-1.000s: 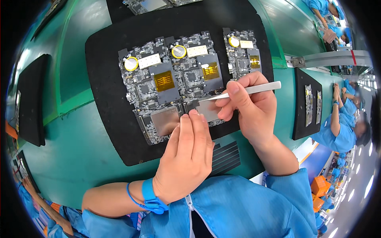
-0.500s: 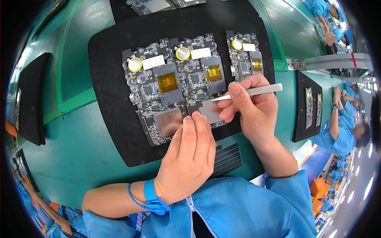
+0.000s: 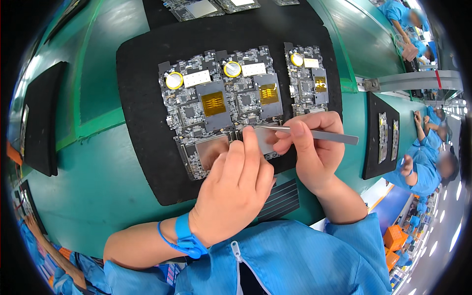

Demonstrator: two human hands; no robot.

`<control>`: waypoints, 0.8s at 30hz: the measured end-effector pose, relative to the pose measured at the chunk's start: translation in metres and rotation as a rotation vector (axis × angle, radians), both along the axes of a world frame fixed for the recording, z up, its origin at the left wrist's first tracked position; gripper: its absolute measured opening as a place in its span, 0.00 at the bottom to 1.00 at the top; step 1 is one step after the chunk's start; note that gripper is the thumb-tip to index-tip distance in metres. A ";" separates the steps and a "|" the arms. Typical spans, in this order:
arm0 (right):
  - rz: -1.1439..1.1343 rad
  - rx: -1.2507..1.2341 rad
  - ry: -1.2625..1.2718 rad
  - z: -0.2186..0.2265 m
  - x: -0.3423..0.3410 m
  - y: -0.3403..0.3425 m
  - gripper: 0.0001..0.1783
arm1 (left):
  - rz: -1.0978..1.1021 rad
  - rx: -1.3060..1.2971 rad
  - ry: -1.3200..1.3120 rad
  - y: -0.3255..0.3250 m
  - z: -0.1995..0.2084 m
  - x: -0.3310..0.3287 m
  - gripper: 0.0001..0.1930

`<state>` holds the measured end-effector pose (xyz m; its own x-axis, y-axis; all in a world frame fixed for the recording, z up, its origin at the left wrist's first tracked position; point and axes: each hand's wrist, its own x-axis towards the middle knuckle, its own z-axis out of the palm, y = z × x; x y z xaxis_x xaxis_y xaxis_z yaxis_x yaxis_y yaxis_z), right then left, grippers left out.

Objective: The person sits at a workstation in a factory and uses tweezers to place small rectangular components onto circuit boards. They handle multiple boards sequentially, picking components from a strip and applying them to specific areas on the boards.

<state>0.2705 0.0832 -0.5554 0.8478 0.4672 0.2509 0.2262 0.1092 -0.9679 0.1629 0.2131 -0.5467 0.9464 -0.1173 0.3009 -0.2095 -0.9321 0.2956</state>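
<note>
Three dark circuit boards carry round yellow-rimmed coin cells, white labels and amber tape; the left board point(image 3: 189, 112), middle board point(image 3: 243, 100) and right board point(image 3: 304, 84) lie in a row. My right hand point(image 3: 317, 147) pinches metal tweezers point(image 3: 334, 137), held almost level, their tips over the lower part of the middle board. My left hand point(image 3: 233, 189) reaches over the boards' lower ends. Its index fingertip presses the middle board close beside the tweezer tips, the other fingers loosely bent and its thumb mostly hidden. Whatever lies under that fingertip is hidden.
The boards rest on a black foam mat point(image 3: 142, 123) on a green bench point(image 3: 83, 172). More boards point(image 3: 196, 9) lie on another black mat beyond. Black trays point(image 3: 42, 118) stand at the sides. A metal rail point(image 3: 413, 81) and co-workers point(image 3: 418, 169) in blue are at the right.
My left index fingertip has moved up to the tweezer tips. The tweezers' rear end has dropped, so they lie flatter. The boards and mat appear shifted slightly right in view.
</note>
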 end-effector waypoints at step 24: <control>0.012 -0.048 0.168 0.016 -0.028 -0.048 0.08 | -0.390 0.110 0.058 -0.003 0.008 -0.043 0.19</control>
